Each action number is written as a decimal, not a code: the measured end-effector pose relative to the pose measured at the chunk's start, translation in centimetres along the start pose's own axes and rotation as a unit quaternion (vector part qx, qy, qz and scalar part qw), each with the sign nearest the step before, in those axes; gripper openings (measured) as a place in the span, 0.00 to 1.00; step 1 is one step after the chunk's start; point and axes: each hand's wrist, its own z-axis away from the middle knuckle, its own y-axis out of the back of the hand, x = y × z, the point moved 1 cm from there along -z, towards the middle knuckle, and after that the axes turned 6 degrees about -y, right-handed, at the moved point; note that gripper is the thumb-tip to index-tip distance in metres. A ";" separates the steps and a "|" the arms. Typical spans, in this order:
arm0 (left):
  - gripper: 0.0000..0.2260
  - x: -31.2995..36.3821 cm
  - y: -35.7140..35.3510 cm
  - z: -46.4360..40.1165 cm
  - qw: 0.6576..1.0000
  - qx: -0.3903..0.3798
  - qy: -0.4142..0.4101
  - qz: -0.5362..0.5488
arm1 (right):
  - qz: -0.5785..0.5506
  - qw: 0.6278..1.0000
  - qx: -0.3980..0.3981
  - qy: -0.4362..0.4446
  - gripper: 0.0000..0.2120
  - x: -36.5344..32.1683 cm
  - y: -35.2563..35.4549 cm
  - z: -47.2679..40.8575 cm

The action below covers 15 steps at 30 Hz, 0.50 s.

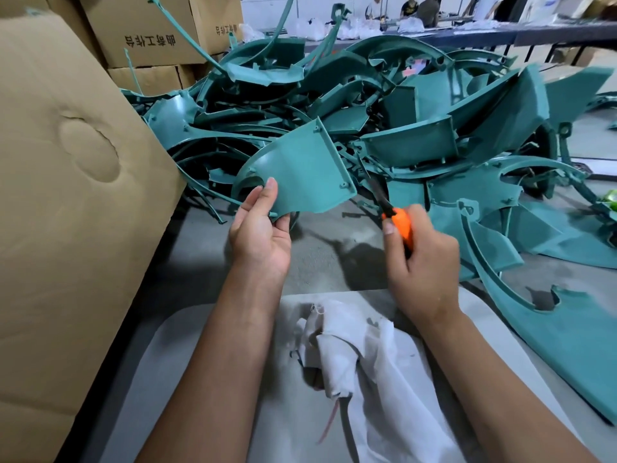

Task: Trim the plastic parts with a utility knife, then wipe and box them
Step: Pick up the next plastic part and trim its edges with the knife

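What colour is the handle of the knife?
Bright orange. The knife, gripped in the right hand, shows clearly in the head view.

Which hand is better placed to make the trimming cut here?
Right. The right hand grips the orange-handled utility knife, blade toward the curved teal plastic part, which the left hand holds.

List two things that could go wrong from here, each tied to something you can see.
The knife in the right hand points toward the plastic part, near the left hand holding it; a slip might cut the fingers. The pile behind looks loosely stacked; pieces might slide.
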 end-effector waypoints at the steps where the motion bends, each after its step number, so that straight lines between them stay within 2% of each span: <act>1: 0.07 0.2 0.1 -0.1 1.000 -0.005 -0.002 -0.004 | -0.010 0.999 0.027 -0.018 0.12 0.3 0.4 -0.3; 2: 0.06 0.4 0.3 -0.1 1.000 -0.010 0.000 -0.011 | -0.022 0.998 0.042 -0.032 0.13 0.7 0.7 -0.5; 4: 0.05 0.8 1.0 0.1 0.999 -0.021 0.014 -0.039 | -0.059 0.998 0.021 -0.031 0.17 1.2 1.1 -0.8; 8: 0.15 0.8 3.4 0.9 0.994 0.000 0.007 -0.110 | -0.095 0.989 -0.110 0.034 0.17 0.6 0.6 -0.6; 12: 0.16 1.1 4.9 0.7 0.993 0.019 -0.013 -0.115 | -0.096 0.965 -0.234 0.070 0.13 -0.2 -0.4 -0.1; 15: 0.16 1.2 4.5 0.5 0.995 0.026 -0.026 -0.092 | -0.106 0.946 -0.293 0.087 0.10 -0.6 -0.6 0.2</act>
